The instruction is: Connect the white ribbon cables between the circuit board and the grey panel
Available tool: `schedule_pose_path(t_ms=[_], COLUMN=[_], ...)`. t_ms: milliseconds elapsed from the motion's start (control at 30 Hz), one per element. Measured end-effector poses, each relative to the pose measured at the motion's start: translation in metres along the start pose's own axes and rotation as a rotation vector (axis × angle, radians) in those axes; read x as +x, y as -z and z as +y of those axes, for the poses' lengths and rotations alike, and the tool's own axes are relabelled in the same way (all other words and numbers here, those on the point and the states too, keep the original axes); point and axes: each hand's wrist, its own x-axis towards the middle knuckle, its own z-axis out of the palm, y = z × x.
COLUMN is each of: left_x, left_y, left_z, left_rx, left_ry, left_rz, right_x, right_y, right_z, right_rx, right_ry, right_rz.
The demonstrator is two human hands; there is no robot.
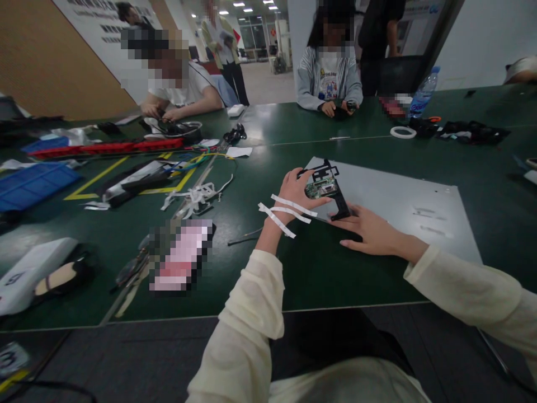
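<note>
A black plastic frame (341, 202) carrying a green circuit board (322, 189) is tilted above the near left corner of a light grey panel (394, 196). My left hand (293, 190) grips it from the left, thumb along the board's near side and fingers at its far side. Several white tape strips (289, 211) cling around my left wrist. From the right, my right hand (369, 229) reaches the frame's near corner with outstretched fingertips, its thumb held apart. What lies under the frame is hidden.
Left of my arm lie a pink pixelated phone-like object (184, 254), tangled white strips (195, 198) and a blue bin (36, 184). A tape roll (403, 132) and a water bottle (423, 94) stand far right. Two people sit across the green table (277, 131).
</note>
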Motion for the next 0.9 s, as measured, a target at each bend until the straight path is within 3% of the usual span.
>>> schedule_pose_path(t_ms=[333, 500, 633, 767, 833, 900], left_x=[0.003, 0.002, 0.001, -0.001, -0.002, -0.002], left_y=[0.002, -0.004, -0.005, -0.008, -0.012, -0.016], left_z=[0.006, 0.005, 0.007, 0.007, 0.007, 0.009], left_rx=[-0.037, -0.039, -0.022, -0.002, 0.006, 0.015], left_ry=[-0.031, -0.027, -0.019, -0.013, -0.011, -0.012], left_rz=[0.049, 0.054, 0.016, -0.007, -0.022, -0.045], right_x=[0.005, 0.020, 0.021, 0.002, -0.011, -0.021], right_y=[0.002, -0.002, -0.007, -0.001, 0.011, 0.024], right_z=[-0.037, -0.050, -0.055, -0.056, -0.046, -0.024], right_rx=[0.083, 0.122, 0.086, -0.024, -0.070, -0.101], right_ry=[0.202, 0.301, 0.390, 0.525, 0.481, 0.295], right_rz=[-0.146, -0.138, -0.053, 0.166, 0.286, 0.355])
